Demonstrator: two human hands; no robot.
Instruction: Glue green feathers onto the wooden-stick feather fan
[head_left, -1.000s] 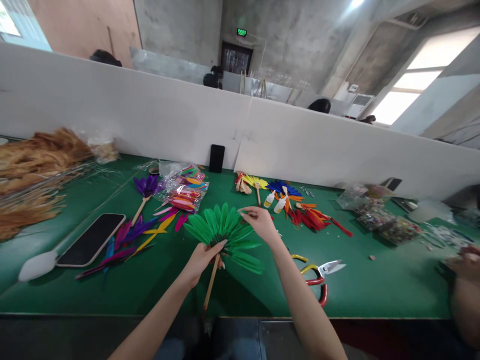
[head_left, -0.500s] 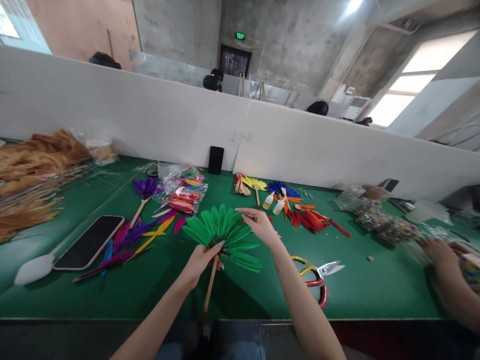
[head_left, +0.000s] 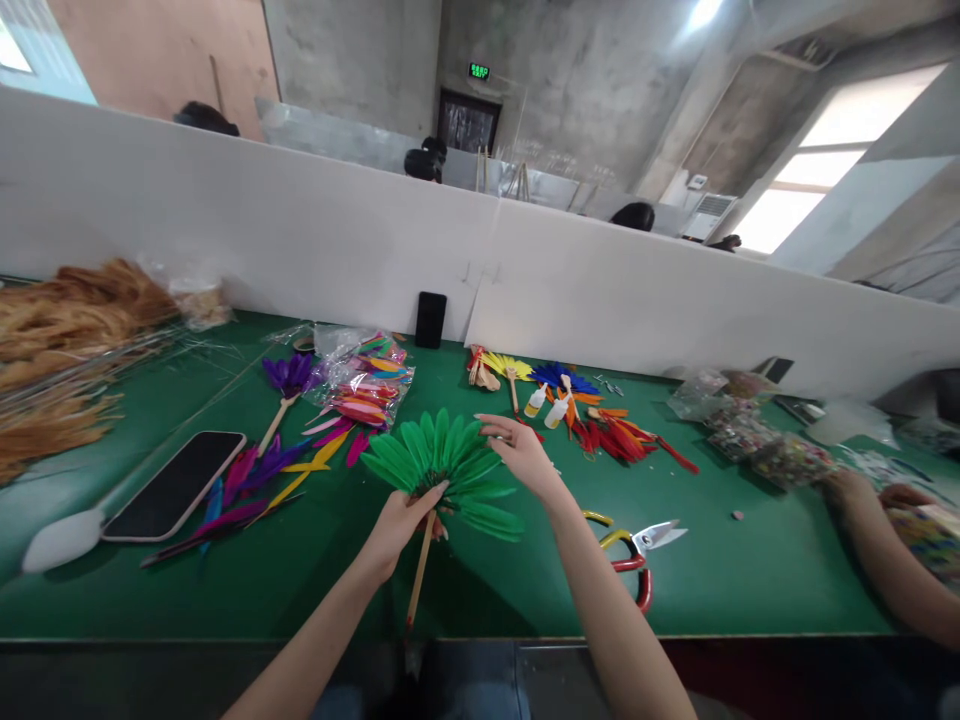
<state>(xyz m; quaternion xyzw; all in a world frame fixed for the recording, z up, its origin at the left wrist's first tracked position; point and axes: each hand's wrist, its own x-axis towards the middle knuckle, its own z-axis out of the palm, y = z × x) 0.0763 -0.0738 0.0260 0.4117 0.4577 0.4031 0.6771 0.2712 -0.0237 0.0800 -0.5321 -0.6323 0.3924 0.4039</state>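
Two bare hands meet at a green feather fan (head_left: 431,440), held upright above the green tabletop (head_left: 712,590), in front of the wearer. The left hand (head_left: 401,515) grips it where the feathers join the slim wooden handle (head_left: 421,575), thumb across the front and fingers behind; most of those fingers are hidden, with only some tips showing below. The right hand (head_left: 521,452) reaches to the upper right edge of the feathers, its fingers bent and close together; whether they pinch a feather or merely touch one, I cannot tell. To the right lie metal-bladed shears with red and yellow handles (head_left: 660,535), partly covered by the right forearm. To the left are a pale-rimmed smartphone (head_left: 176,487), loose multicoloured feathers (head_left: 274,460) and a purple feather fan with a wooden handle (head_left: 289,376). Beyond the hands, a clear plastic bag of coloured feathers (head_left: 367,390), a yellow feather fan (head_left: 510,366) and two small white bottles (head_left: 535,402) lie near blue, orange and red feathers (head_left: 622,440). At the far right, another person's forearm (head_left: 877,550) is cut off by the picture edge; a patterned item beside it is too blurred to identify.
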